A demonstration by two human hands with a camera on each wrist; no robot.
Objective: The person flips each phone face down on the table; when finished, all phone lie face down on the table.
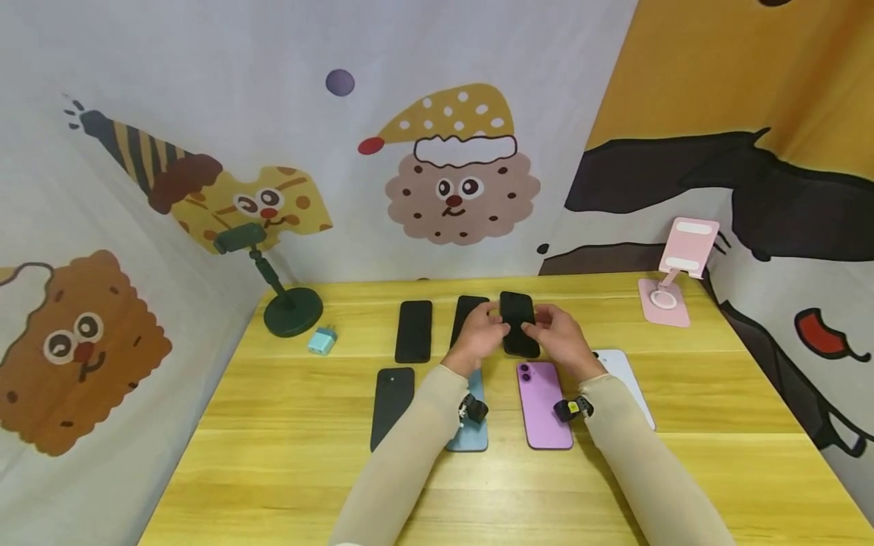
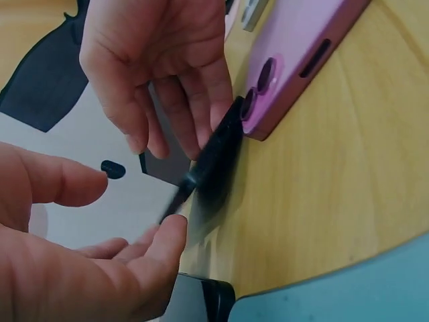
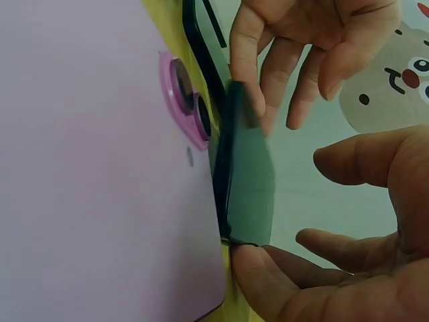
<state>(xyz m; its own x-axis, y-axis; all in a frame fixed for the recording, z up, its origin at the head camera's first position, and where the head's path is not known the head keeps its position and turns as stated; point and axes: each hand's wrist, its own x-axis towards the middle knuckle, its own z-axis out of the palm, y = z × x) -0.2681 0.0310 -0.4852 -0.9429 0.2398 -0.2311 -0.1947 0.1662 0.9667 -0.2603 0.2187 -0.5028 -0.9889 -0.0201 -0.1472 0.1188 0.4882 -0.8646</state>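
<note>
In the head view a black phone [image 1: 520, 334] lies between my two hands at the back of the table. The left hand [image 1: 478, 334] stands at its left edge, the right hand [image 1: 563, 341] at its right edge. Seen from the left wrist, the phone [image 2: 218, 157] is tilted and blurred, with fingertips at both sides. In the right wrist view lower fingers of each hand touch the phone [image 3: 248, 181], and both thumbs stay apart from it. A pink phone [image 1: 544, 413], camera side up, lies in front of it.
Around the hands lie a blue phone [image 1: 471, 436], dark phones [image 1: 392, 406], a black phone [image 1: 413, 332] and a white phone [image 1: 628, 383]. At left stand a green phone stand [image 1: 292, 311] and a light blue charger [image 1: 322, 341]. A pink stand [image 1: 686, 246] is at right.
</note>
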